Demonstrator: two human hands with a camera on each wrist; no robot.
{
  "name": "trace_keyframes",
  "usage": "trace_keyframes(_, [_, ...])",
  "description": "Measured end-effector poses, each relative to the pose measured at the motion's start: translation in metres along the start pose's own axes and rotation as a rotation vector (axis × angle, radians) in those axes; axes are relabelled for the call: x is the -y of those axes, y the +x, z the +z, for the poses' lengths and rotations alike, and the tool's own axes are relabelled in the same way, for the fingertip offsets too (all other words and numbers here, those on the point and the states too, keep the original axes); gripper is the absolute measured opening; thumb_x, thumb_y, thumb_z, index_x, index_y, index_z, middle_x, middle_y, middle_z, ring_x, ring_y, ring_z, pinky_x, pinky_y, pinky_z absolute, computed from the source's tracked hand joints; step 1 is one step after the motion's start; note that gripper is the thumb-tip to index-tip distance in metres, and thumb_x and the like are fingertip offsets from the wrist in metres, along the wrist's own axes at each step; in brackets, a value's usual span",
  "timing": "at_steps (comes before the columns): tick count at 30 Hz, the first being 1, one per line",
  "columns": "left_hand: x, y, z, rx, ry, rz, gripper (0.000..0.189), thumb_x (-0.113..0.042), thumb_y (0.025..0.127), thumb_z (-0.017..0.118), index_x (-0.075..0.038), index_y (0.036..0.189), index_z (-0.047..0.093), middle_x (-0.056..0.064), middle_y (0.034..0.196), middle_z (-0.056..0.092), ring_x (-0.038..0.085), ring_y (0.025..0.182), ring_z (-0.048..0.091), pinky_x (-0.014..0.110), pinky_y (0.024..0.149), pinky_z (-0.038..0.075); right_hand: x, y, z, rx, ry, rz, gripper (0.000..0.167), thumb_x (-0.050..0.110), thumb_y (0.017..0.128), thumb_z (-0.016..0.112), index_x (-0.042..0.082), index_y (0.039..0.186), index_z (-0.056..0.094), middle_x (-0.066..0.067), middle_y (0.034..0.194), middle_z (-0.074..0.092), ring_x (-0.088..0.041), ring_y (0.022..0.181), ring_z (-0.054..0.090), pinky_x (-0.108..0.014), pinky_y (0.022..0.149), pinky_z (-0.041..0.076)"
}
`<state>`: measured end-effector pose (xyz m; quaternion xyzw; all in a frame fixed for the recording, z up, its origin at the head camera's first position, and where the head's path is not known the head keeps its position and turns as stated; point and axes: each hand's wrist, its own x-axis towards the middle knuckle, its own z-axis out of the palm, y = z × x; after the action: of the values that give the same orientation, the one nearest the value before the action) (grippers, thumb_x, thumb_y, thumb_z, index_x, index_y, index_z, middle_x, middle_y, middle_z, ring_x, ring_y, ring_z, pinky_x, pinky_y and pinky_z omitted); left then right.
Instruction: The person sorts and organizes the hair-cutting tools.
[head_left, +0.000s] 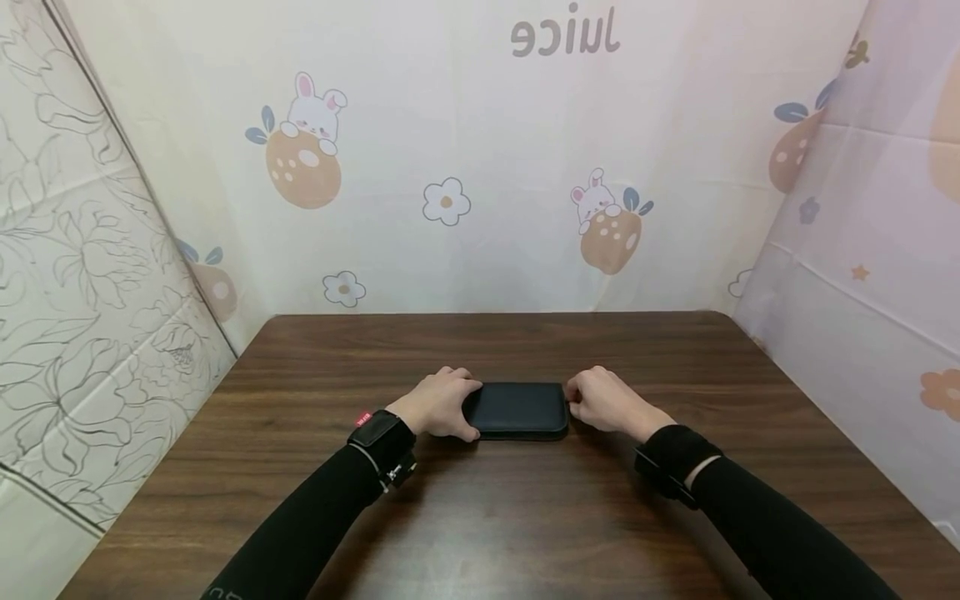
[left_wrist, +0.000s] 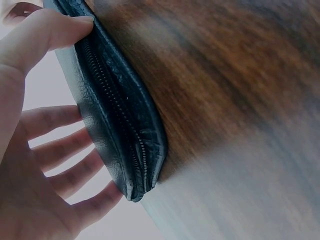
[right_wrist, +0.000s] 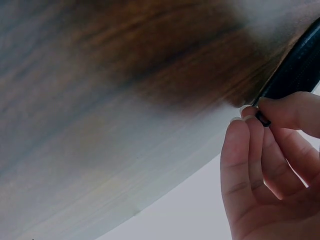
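A black zip wallet (head_left: 517, 410) lies flat on the wooden table, long side across. My left hand (head_left: 441, 405) grips its left end. In the left wrist view, the thumb (left_wrist: 75, 31) presses by the zipper (left_wrist: 117, 105) while the other fingers reach the wallet's opposite face. The zipper's teeth run along the wallet's edge and curve at its corner. At the right end, my right hand (head_left: 606, 402) pinches the small dark zipper pull (right_wrist: 262, 119) between thumb and fingers. Most of the wallet lies outside the right wrist view.
The brown wooden tabletop (head_left: 495, 517) extends around the wallet. Behind it hangs a pale curtain (head_left: 465, 108) printed with rabbits and fruit. More printed fabric hangs at left and right. Black bands (head_left: 384, 446) circle both wrists over or beside dark sleeves.
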<state>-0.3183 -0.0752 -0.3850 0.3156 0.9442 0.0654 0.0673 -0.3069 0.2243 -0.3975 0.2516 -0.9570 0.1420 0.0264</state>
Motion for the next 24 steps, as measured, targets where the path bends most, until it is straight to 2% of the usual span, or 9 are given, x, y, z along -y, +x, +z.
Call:
trace_keyframes(17, [0.0,0.0015,0.0025,0.001,0.028,0.002,0.08,-0.046,0.081,0.082,-0.011,0.147,0.055,0.008,0.144,0.052,0.029,0.132,0.048,0.046,0.105,0.044,0.0014,-0.0007,0.0017,0.022,0.008,0.044,0.009,0.001,0.089,0.069,0.008,0.085,0.073,0.003,0.073,0.061,-0.01,0.061,0.051,-0.029,0.06,0.045])
trace_keyframes(24, [-0.0008,-0.0005,0.0002,-0.003,0.026,0.001,0.079,-0.046,0.081,0.082,-0.011,0.146,0.055,0.009,0.143,0.053,0.03,0.131,0.048,0.045,0.105,0.045,0.0033,-0.0023,-0.0001,0.019,0.013,0.038,0.012,0.0,0.088,0.069,0.01,0.081,0.071,0.004,0.07,0.058,-0.01,0.059,0.048,-0.029,0.058,0.042])
